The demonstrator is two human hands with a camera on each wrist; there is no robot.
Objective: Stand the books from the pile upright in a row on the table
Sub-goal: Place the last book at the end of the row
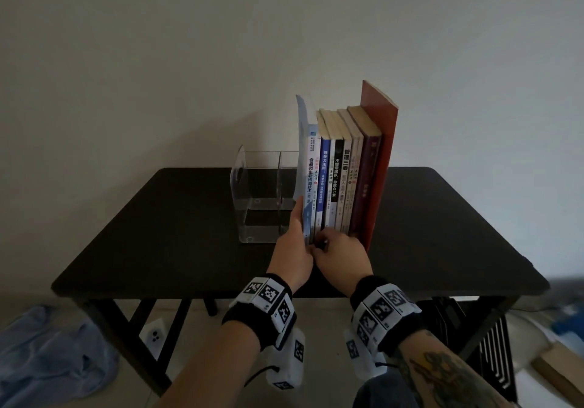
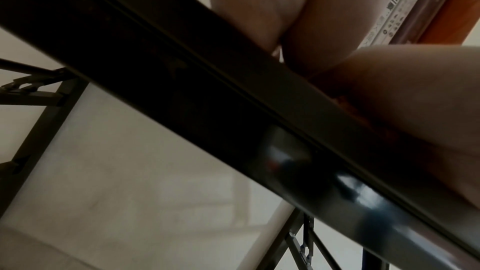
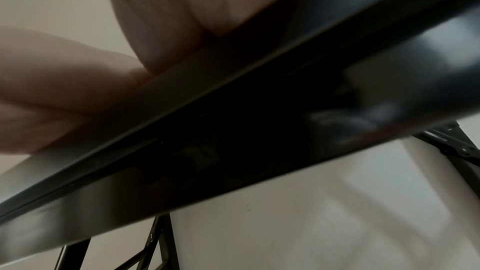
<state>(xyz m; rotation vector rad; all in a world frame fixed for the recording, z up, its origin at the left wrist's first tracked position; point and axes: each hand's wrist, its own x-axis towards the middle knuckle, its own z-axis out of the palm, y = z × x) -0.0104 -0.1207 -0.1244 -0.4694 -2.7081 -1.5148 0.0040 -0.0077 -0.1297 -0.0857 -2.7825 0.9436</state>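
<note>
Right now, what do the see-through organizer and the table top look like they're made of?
The organizer looks like clear acrylic or similar hard plastic: you see the table through its glossy walls, and its edges catch light. The table top looks like matte black laminate or painted board, probably on a dark metal frame; its real core can't be told.

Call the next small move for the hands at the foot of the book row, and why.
Probably press the left hand rightward to close up the row of books. They already stand upright on the table, the tall red book at the far right; the leftmost book's front cover bows away, and the right hand curls at the spines' feet.
</note>
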